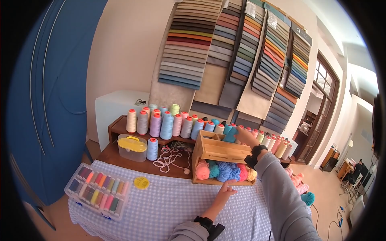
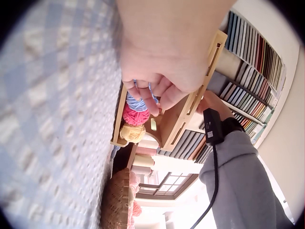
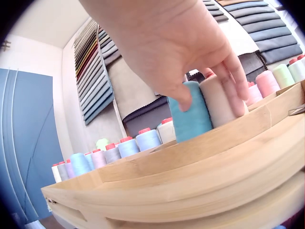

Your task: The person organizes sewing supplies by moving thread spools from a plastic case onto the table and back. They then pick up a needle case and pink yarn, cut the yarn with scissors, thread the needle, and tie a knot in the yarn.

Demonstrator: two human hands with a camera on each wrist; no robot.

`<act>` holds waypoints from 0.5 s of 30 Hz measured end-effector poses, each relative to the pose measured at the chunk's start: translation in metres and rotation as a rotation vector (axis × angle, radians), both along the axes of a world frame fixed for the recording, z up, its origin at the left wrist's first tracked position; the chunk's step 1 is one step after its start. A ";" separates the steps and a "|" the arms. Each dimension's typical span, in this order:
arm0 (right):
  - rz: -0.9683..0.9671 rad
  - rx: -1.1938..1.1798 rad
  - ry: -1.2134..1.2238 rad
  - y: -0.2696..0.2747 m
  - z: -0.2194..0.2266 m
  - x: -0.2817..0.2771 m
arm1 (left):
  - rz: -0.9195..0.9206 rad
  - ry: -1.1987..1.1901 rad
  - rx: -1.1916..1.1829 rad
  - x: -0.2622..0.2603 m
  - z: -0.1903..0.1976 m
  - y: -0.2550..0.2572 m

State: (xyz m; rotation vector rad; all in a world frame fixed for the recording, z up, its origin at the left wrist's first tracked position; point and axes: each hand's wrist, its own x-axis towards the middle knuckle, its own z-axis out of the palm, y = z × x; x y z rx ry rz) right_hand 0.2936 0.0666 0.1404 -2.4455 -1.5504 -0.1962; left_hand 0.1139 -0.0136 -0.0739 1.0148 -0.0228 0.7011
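My right hand holds two cones of thread side by side over the top of the wooden box. Its thumb lies on the teal thread cone, while the fingers wrap the far side of the pale beige thread cone. In front of the box, low over the checked cloth, my left hand has loosely bent fingers and holds nothing. Balls of yarn, among them a blue one, a pink one and a yellow one, fill the box's open lower compartment.
Thread cones line the shelf behind the box. On the left are a yellow-lidded container and a clear case of small spools. White cord lies tangled beside the box. A woven basket with yarn stands at right.
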 end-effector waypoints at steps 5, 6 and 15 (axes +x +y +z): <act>0.194 -0.124 -0.013 0.014 -0.009 0.004 | -0.004 0.003 -0.007 0.001 -0.001 -0.001; 0.202 -0.121 -0.003 0.014 -0.009 -0.001 | -0.010 0.008 0.006 0.002 -0.001 -0.001; 0.161 -0.143 0.229 0.014 -0.001 -0.018 | 0.019 0.049 0.033 -0.003 0.004 -0.003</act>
